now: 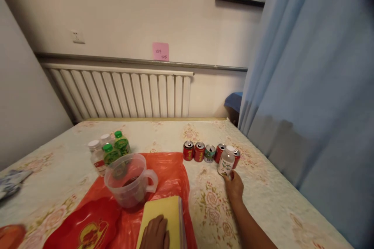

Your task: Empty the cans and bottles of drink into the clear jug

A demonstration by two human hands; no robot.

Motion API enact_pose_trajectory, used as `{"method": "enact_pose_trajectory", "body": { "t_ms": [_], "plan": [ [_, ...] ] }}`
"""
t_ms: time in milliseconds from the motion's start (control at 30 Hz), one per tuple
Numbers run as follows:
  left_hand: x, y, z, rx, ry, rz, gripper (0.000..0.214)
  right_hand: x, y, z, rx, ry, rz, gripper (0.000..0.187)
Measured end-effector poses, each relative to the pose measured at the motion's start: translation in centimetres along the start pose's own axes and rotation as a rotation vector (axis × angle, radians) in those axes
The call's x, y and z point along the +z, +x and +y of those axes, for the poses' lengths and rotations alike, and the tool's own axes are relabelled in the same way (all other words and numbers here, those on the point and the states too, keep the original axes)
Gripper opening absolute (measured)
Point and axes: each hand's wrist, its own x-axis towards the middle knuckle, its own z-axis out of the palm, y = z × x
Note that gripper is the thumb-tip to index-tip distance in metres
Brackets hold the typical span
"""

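Observation:
My right hand (234, 187) grips the lower part of a clear bottle (225, 163) with a white cap and a leaf-patterned label. The bottle is upright in front of a row of drink cans, hiding part of them: red cans (188, 151) and a green-and-silver can (209, 154). Near the front edge of the view, my left hand (156, 233) lies on a folded yellow cloth (163, 206), fingers laid over its top with nothing held. Left of the cloth stands a clear plastic measuring jug (128, 196) with a handle and a little dark content.
A red plastic sheet (172, 179) lies under the jug and cloth. A red scalloped tray (70, 225) is at front left. Bottles with white caps (96, 155) and green caps (111, 153) stand behind the jug. A blue curtain (304, 85) hangs along the right side.

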Motion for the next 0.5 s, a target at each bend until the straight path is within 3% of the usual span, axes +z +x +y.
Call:
{"method": "enact_pose_trajectory", "body": {
  "t_ms": [233,500],
  "plan": [
    [-1.0,0.0,1.3,-0.046,0.000,-0.043,0.026,-1.6,-2.2,-0.4,0.123,-0.015,-0.076,0.056],
    [-1.1,-0.1,2.1,-0.208,-0.138,-0.132,0.037,-3.9,-8.6,-2.0,0.133,-0.018,-0.216,0.052]
  ]
}}
